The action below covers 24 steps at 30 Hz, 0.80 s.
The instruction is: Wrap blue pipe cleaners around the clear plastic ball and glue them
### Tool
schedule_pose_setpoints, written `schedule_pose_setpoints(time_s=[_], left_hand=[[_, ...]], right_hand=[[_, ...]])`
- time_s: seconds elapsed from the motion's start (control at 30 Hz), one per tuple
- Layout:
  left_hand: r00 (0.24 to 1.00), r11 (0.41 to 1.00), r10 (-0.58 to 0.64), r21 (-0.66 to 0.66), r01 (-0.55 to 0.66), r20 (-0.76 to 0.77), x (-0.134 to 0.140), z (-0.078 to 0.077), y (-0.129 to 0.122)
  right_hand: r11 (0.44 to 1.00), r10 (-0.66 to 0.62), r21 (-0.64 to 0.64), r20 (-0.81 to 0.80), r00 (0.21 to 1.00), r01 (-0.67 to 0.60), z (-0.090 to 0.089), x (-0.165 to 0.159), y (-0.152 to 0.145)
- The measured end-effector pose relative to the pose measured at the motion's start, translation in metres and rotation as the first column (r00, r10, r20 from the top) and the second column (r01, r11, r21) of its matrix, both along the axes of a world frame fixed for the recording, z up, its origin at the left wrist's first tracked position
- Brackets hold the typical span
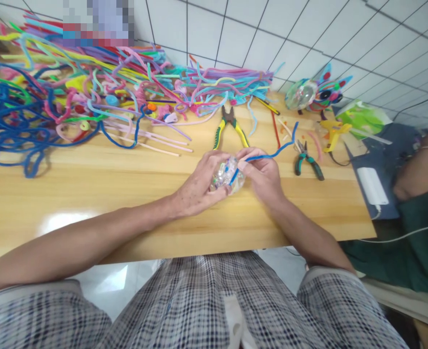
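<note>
My left hand (203, 186) is wrapped round a clear, shiny plastic piece (219, 178) with small coloured bits showing through it. My right hand (263, 177) pinches a blue pipe cleaner (272, 155) between thumb and fingers against that piece. One stretch of the pipe cleaner lies across the clear plastic, and its free end sticks out up and to the right. Fingers hide part of the plastic piece. Just beyond my hands lie pliers with yellow-and-green handles (217, 137), their jaws pointing away from me.
Tangled pipe cleaners (119, 92) cover the back left, with a blue heap (14, 111) at far left. To the right are green-handled pliers (310, 165), a yellow glue gun (333, 133) and a colourful figure (325, 94). Another person's arm (419, 165) is at the right edge.
</note>
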<state>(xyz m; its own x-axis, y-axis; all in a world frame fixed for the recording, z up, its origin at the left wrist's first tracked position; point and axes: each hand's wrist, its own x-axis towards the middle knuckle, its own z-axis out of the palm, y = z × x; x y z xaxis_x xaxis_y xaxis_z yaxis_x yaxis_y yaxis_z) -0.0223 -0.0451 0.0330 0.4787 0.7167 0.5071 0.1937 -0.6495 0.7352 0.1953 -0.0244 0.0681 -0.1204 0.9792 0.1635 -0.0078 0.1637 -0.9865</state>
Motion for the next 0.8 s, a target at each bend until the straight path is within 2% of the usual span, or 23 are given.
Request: schedule_pose_setpoints(time_s=[0.2,0.43,0.7,0.8], left_hand=[[1.0,1.0,-0.003,0.003,0.003,0.0,-0.0009,-0.002,-0.0014],[1.0,1.0,-0.012,0.009,0.012,-0.024,-0.0011,0.0023,-0.0015],[1.0,0.999,-0.016,0.027,0.017,-0.015,-0.001,0.0035,-0.0015],[1.0,0.999,-0.01,0.032,0.01,-0.001,0.0,0.0009,-0.0016]], right_hand=[[0.996,0.026,-0.088,-0.025,0.999,-0.028,0.0005,-0.0006,0.0006],[0.996,0.038,0.084,0.019,0.999,-0.039,0.005,0.0034,-0.0052],[0.999,0.037,-0.022,-0.007,0.999,-0.037,-0.0039,0.003,0.0005],[0.999,0.039,0.014,-0.012,0.999,-0.039,-0.0027,0.0035,-0.0018]])
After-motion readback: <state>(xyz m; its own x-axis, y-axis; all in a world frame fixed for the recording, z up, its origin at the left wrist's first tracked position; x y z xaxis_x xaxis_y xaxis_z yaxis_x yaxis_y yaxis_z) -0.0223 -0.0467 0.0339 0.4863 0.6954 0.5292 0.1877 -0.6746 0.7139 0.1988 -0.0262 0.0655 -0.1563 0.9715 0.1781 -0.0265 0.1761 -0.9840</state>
